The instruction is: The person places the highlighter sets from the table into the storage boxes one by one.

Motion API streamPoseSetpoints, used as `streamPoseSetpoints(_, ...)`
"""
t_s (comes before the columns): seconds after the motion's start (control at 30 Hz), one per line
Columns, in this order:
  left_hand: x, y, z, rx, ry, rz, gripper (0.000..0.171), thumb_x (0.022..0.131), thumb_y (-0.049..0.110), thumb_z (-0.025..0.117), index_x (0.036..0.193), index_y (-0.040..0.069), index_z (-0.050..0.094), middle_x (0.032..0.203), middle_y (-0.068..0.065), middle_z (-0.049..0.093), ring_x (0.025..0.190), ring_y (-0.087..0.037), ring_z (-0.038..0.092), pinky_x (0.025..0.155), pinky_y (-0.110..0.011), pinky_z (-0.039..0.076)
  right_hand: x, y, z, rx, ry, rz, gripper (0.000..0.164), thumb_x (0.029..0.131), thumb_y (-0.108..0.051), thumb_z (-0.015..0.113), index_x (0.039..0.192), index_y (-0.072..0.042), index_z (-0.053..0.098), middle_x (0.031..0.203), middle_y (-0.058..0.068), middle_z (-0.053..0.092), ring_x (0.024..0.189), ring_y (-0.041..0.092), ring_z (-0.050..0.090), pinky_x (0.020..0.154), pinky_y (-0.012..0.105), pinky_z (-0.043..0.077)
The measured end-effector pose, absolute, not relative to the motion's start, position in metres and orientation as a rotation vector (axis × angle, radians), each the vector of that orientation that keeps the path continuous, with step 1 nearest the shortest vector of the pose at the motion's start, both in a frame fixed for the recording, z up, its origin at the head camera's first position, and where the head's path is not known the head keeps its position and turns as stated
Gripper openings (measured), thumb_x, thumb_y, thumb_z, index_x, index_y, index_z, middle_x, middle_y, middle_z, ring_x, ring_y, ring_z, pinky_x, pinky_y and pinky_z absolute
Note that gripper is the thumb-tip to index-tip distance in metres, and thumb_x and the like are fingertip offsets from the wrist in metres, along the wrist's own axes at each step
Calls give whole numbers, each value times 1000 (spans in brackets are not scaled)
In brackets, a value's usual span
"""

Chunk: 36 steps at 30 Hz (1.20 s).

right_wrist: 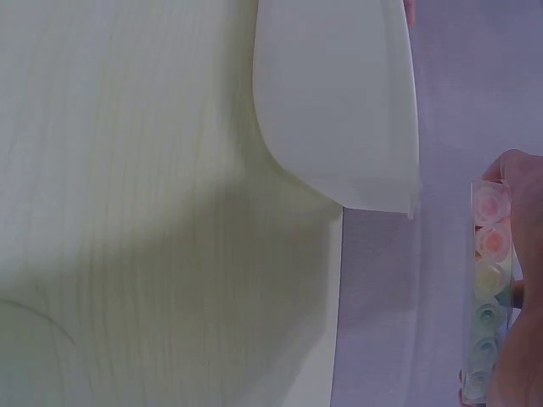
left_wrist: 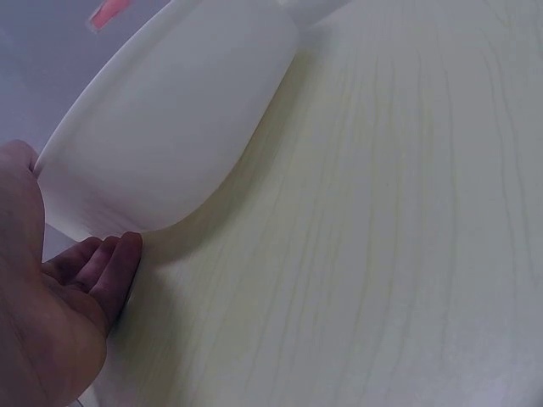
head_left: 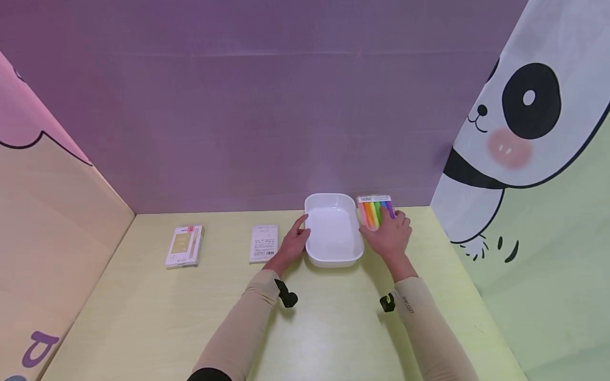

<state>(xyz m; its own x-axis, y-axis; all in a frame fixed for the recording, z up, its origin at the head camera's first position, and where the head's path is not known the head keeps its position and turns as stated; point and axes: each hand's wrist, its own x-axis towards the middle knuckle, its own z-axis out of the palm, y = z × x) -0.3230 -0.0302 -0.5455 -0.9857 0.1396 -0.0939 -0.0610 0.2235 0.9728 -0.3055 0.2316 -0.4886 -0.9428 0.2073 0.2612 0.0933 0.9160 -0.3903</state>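
A deep white plastic tray [head_left: 333,230] stands near the back of the table, between the hands. My left hand [head_left: 292,244] grips its left side; in the left wrist view the curled fingers [left_wrist: 114,267] touch the tray's lower wall while another digit lies at the rim. To the tray's right, my right hand [head_left: 391,235] holds a clear pack of rainbow-coloured sticks [head_left: 368,214] with a white label strip on top. In the right wrist view the round ends of the sticks [right_wrist: 490,244] show through the clear pack, raised beside the tray wall.
A flat white printed pack [head_left: 263,243] lies left of the tray. Farther left is a white box [head_left: 184,246] with a gold panel. A purple backdrop [head_left: 229,132] rises behind the table, and a panda-printed panel [head_left: 514,159] borders the right side.
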Motion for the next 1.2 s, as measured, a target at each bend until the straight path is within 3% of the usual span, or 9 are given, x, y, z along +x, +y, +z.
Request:
streamPoseSetpoints(0.73,-327,-30,-551,90,2373,1817,50,102,30,48,150,34,34,119,-15,59,103,-26,59,87,-39,48,-309,203,-486,-203,-2764,560,81,76,-53,63,143,-11,44,125,26,40,114,41,34,93,56,31)
streamPoseSetpoints(1.2,-325,-30,-549,104,2394,1825,49,103,28,47,151,30,35,117,-15,60,99,-25,59,83,-38,50,-310,182,-486,-193,-2768,560,79,75,-53,61,141,-13,46,127,25,41,112,40,37,92,54,32)
